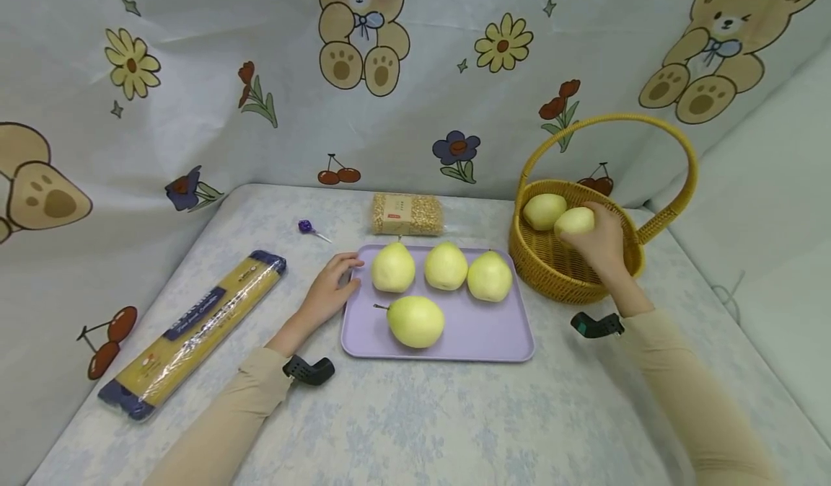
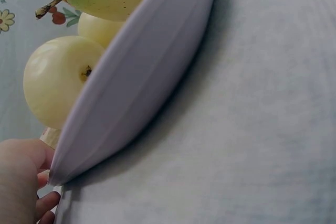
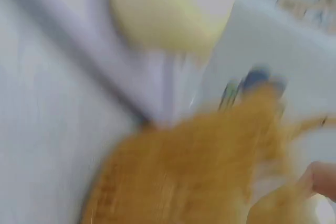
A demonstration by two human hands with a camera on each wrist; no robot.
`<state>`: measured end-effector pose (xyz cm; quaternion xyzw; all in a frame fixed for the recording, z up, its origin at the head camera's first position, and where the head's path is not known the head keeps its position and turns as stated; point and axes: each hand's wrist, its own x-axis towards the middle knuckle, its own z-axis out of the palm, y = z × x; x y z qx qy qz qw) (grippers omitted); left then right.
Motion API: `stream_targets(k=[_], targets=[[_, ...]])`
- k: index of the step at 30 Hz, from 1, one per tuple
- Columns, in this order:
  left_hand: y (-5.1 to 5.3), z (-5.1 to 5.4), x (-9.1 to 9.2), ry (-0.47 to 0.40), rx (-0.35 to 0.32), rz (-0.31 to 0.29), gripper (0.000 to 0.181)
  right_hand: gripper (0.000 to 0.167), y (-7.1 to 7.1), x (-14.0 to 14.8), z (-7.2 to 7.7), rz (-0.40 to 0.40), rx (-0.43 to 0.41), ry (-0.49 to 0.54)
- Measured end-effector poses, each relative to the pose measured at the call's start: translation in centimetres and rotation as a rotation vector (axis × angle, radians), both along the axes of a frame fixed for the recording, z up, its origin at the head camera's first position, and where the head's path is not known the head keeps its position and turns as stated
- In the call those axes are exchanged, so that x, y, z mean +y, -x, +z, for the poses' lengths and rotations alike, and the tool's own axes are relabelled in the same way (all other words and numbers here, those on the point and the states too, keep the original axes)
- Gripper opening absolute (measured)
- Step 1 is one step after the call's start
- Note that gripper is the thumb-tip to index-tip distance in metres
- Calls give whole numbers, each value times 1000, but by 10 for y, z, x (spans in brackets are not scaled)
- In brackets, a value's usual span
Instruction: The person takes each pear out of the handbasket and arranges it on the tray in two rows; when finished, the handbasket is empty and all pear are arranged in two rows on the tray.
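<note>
My right hand (image 1: 600,237) holds a pale yellow-green pear (image 1: 575,221) inside the wicker basket (image 1: 552,277). Beside it in the basket lies another pear (image 1: 544,211). A lilac tray (image 1: 480,338) carries several pears: three in a row at the back and one lying on its side (image 1: 415,321) in front. At the tray's left edge my left hand (image 1: 331,288) grips the rim, its thumb over the edge; the left wrist view shows the fingers (image 2: 48,203) curled beside it. The right wrist view is blurred, with the held pear (image 3: 320,211) partly visible at the lower right.
Behind the tray lies a clear pack of grains (image 1: 407,214). A purple-wrapped lollipop (image 1: 306,226) is at the back left, and a long yellow-and-blue packet (image 1: 195,331) lies along the left side. The basket's tall handle (image 1: 691,161) arches above its right side.
</note>
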<state>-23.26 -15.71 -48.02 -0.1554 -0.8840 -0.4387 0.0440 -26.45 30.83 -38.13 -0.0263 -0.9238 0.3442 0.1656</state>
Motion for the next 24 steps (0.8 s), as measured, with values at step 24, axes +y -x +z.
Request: stream_targets(k=[24], targets=[[-1,-1,0,-19,22,-13,32,75,-98,-136,-18,872,-69,-52]])
